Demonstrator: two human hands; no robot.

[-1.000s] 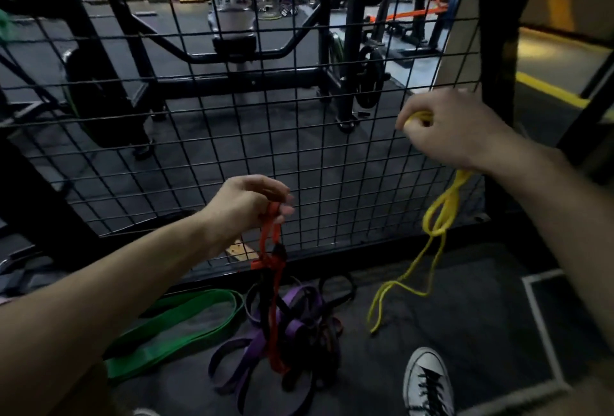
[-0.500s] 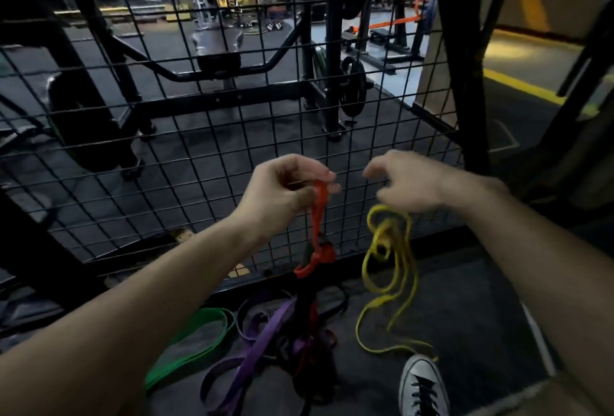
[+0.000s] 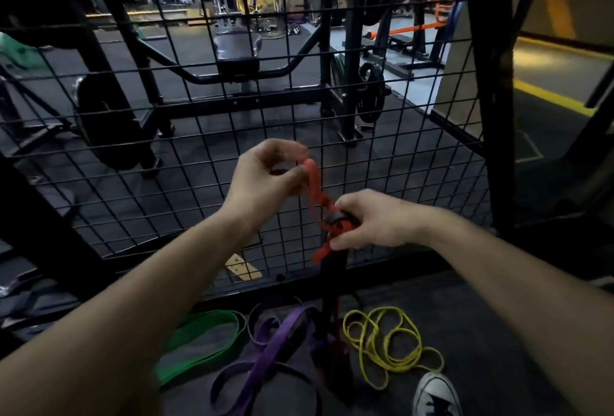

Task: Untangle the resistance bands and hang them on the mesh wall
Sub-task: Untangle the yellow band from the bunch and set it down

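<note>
Resistance bands: red band [image 3: 314, 189] lifted before the mesh wall [image 3: 186, 163], its top pinched by the left hand [image 3: 265, 176], while the right hand [image 3: 368, 219] has its fingers curled round the knot joining it to a dark band [image 3: 332, 282], likely to take its weight while the tangle is worked. Green band [image 3: 202, 342], purple band [image 3: 265, 349] and yellow band [image 3: 385, 346] lie on the floor [image 3: 481, 332] below; the mesh above the hands is open for hanging.

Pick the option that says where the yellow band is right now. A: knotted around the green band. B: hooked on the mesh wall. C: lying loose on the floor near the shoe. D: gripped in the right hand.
C: the yellow band lies in loose coils on the floor beside the shoe, with neither hand touching it.
</note>
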